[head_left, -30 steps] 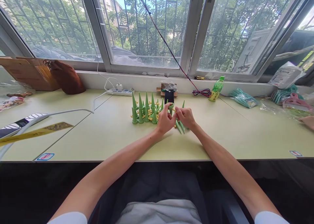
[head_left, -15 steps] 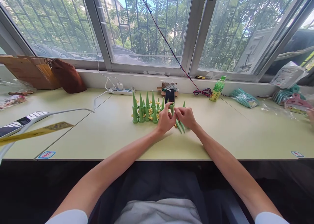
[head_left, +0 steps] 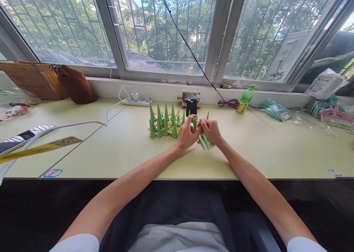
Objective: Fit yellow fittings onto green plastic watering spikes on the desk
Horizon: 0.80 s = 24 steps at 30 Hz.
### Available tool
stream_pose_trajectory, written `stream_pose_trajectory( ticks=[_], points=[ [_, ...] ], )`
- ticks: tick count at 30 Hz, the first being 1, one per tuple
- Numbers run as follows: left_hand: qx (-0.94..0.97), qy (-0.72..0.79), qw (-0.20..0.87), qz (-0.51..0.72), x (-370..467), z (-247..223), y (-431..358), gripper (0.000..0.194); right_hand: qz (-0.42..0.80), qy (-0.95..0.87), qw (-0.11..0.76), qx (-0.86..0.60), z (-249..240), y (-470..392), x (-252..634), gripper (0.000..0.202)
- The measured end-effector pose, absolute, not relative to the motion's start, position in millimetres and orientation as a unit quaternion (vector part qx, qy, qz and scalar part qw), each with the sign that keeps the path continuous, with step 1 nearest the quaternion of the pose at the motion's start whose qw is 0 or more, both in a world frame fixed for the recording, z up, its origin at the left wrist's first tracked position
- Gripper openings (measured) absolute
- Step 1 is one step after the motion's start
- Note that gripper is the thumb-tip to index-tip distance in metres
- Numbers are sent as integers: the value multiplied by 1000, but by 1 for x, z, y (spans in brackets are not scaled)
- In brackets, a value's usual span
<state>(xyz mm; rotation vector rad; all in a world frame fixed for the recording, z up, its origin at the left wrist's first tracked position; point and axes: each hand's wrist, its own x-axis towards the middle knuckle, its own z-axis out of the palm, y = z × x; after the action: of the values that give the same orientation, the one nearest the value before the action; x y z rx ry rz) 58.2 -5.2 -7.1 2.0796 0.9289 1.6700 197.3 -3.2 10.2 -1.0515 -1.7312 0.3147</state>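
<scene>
Between my hands is a green watering spike (head_left: 195, 122), its wide ring end up and its point down. My left hand (head_left: 188, 133) is closed around it, thumb and index finger at the rim. The fingers of my right hand (head_left: 210, 131) are pinched together against the spike's side. A bit of yellow shows at those fingertips; most of what they grip is hidden. To the left, several green spikes (head_left: 159, 128) with small yellow valves stand points up in rows. Loose green spikes (head_left: 205, 140) lie below and beside my right hand, partly covered by it.
A dark phone (head_left: 191, 107) leans on a small cardboard box (head_left: 182, 100) behind the spikes. Further off are a power strip (head_left: 141, 102), a green drink bottle (head_left: 245, 99) and teal packaged items (head_left: 275, 110). A white cable (head_left: 80, 123) and yellow strap (head_left: 41, 149) lie left.
My right fingers have shifted slightly at the spike's side, while my left hand keeps its hold. Another person's hand at the far right edge has gone out of view.
</scene>
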Motion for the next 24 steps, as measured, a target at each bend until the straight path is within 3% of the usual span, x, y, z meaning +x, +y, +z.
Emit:
stream_pose_trajectory(
  ticks=[11,24],
  points=[
    [754,286,146,573,58,-10,-3,31,148,-673,547,-476,14,-2,197,64],
    [741,309,175,570,58,-13,-2,21,118,-701,520,-473,11,-1,199,63]
  ],
)
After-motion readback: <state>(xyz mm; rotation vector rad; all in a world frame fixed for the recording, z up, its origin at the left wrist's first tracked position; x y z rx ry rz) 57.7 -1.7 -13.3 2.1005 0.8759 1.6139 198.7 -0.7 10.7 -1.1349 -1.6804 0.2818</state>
